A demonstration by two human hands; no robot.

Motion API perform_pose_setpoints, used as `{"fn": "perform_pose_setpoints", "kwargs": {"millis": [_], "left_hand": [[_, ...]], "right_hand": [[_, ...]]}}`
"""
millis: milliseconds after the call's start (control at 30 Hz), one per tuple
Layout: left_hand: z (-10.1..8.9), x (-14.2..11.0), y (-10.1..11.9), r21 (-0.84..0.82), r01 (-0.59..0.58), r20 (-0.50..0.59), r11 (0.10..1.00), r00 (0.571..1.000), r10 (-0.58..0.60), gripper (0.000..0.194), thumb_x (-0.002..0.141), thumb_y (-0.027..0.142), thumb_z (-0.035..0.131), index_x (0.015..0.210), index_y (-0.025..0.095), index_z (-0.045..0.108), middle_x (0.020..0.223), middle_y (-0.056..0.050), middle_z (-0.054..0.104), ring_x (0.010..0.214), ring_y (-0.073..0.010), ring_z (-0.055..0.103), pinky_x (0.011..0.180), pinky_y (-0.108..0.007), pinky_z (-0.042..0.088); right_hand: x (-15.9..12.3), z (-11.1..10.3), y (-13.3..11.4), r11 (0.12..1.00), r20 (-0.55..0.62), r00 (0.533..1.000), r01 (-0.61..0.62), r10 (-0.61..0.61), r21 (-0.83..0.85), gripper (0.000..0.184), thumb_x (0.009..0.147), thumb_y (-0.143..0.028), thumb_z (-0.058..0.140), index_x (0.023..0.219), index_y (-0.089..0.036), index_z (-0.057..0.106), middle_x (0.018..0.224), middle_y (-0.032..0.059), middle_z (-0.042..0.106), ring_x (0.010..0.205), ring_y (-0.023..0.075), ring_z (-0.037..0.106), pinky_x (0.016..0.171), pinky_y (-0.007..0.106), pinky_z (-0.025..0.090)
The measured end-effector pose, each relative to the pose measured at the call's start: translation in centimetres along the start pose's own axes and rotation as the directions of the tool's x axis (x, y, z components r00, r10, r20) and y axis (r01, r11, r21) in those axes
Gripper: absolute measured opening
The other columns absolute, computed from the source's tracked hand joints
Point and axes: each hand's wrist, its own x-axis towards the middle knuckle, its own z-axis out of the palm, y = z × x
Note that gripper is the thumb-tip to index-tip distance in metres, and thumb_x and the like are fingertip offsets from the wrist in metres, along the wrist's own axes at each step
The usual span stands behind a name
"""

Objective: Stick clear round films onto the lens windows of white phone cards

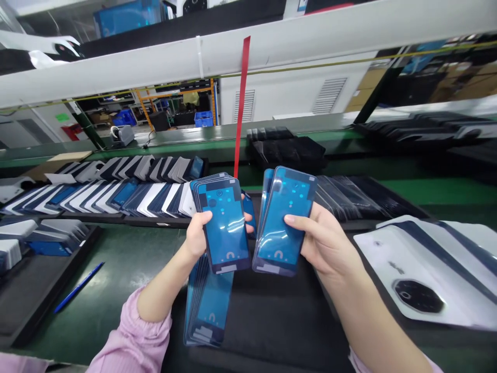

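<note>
Head view: left hand [199, 234] grips blue-filmed panels [228, 223], right hand [324, 238] a second stack [285, 233] just beside; third stack [212, 305] fans below left grip. Likely light, stiff, slick, scratch-prone; hold by long edges.

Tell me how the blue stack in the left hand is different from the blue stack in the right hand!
The left stack fans out several layered edges, while the right stack shows fewer, with one piece peeking out behind the front one.
The left stack's top leans toward the left; the right stack's top leans toward the right.
Both have shiny blue fronts with dark ends and a little pale arch near the bottom.
</note>
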Motion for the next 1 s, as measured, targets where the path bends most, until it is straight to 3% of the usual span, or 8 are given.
{"fn": "perform_pose_setpoints", "kwargs": {"millis": [67, 133, 200, 400, 600, 733, 867, 1000], "left_hand": [[0.0, 0.0, -0.4, 0.087, -0.067, -0.189, 0.994, 0.978, 0.082, 0.056, 0.065, 0.052, 0.079, 0.107, 0.015, 0.071, 0.098, -0.013, 0.077, 0.091, -0.0344, 0.074, 0.084, -0.047, 0.058], [0.0, 0.2, -0.9, 0.211, -0.156, -0.36, 0.965, 0.905, 0.226, 0.045, 0.065, 0.046, 0.085, 0.097, 0.016, 0.072, 0.1, -0.011, 0.078, 0.1, -0.0349, 0.073, 0.091, -0.047, 0.058], [-0.1, 0.5, -1.3, 0.291, -0.215, -0.401, 0.932, 0.857, 0.323, 0.043, 0.066, 0.042, 0.089, 0.098, 0.019, 0.073, 0.106, -0.009, 0.078, 0.109, -0.0343, 0.071, 0.098, -0.047, 0.056], [-0.3, 1.2, -1.3, 0.202, -0.228, -0.428, 0.952, 0.854, 0.295, 0.056, 0.062, 0.051, 0.093, 0.102, 0.018, 0.074, 0.107, -0.01, 0.078, 0.114, -0.0352, 0.07, 0.103, -0.049, 0.054], [-0.1, 0.9, 0.0, -0.046, -0.06, -0.139, 0.997, 0.989, 0.053, 0.072, 0.079, 0.076, 0.06, 0.117, 0.016, 0.07, 0.096, -0.011, 0.077, 0.088, -0.0306, 0.074, 0.08, -0.042, 0.059], [-0.2, 0.7, 0.3, -0.002, -0.048, -0.083, 0.999, 0.995, 0.048, 0.066, 0.079, 0.063, 0.056, 0.122, 0.014, 0.068, 0.099, -0.014, 0.077, 0.089, -0.0335, 0.075, 0.079, -0.043, 0.057], [-0.1, 0.6, 0.4, 0.032, -0.047, -0.045, 0.998, 0.998, 0.049, 0.067, 0.072, 0.054, 0.058, 0.125, 0.014, 0.065, 0.11, -0.016, 0.076, 0.106, -0.0423, 0.071, 0.089, -0.053, 0.056], [0.1, 0.6, 0.1, 0.024, -0.06, -0.059, 0.998, 0.996, 0.061, 0.062, 0.071, 0.053, 0.062, 0.12, 0.014, 0.068, 0.111, -0.015, 0.076, 0.114, -0.0435, 0.069, 0.096, -0.057, 0.056]], "right_hand": [[0.0, 0.2, 0.7, 0.999, -0.045, 0.999, 0.017, -0.018, -0.038, 0.041, 0.068, -0.035, 0.09, 0.103, -0.023, 0.072, 0.103, 0.0087, 0.079, 0.087, 0.0316, 0.077, 0.082, 0.048, 0.065], [0.1, 0.5, 1.8, 0.995, -0.079, 0.996, 0.032, -0.039, -0.095, 0.043, 0.065, -0.034, 0.092, 0.101, -0.022, 0.072, 0.102, 0.0081, 0.079, 0.09, 0.0303, 0.076, 0.084, 0.046, 0.064], [0.3, 0.8, 2.7, 0.989, -0.083, 0.995, 0.049, -0.061, -0.14, 0.047, 0.061, -0.034, 0.094, 0.101, -0.022, 0.072, 0.102, 0.0076, 0.079, 0.092, 0.0302, 0.076, 0.085, 0.044, 0.064], [1.1, 1.0, 2.7, 0.998, -0.129, 0.991, 0.025, -0.033, -0.062, 0.045, 0.056, -0.034, 0.094, 0.092, -0.021, 0.072, 0.098, 0.0087, 0.079, 0.097, 0.0343, 0.075, 0.09, 0.05, 0.062], [1.9, -0.6, 0.3, 0.991, -0.209, 0.973, -0.076, 0.098, 0.114, 0.049, 0.059, -0.02, 0.081, 0.108, -0.025, 0.071, 0.104, 0.0056, 0.079, 0.113, 0.0384, 0.071, 0.096, 0.058, 0.06], [1.7, -1.3, -0.7, 0.999, -0.335, 0.942, 0.004, 0.011, 0.042, 0.053, 0.059, -0.019, 0.077, 0.11, -0.029, 0.071, 0.102, 0.0015, 0.079, 0.109, 0.0356, 0.072, 0.093, 0.053, 0.063], [0.8, -1.1, -1.2, 1.0, -0.259, 0.966, 0.005, -0.009, -0.017, 0.054, 0.058, -0.021, 0.082, 0.11, -0.03, 0.071, 0.104, 0.0032, 0.079, 0.106, 0.0375, 0.073, 0.09, 0.053, 0.064], [0.0, -0.5, -0.4, 0.999, -0.139, 0.989, -0.041, 0.041, 0.002, 0.053, 0.06, -0.024, 0.087, 0.11, -0.028, 0.071, 0.11, 0.0056, 0.078, 0.108, 0.0393, 0.073, 0.09, 0.055, 0.063]]}}
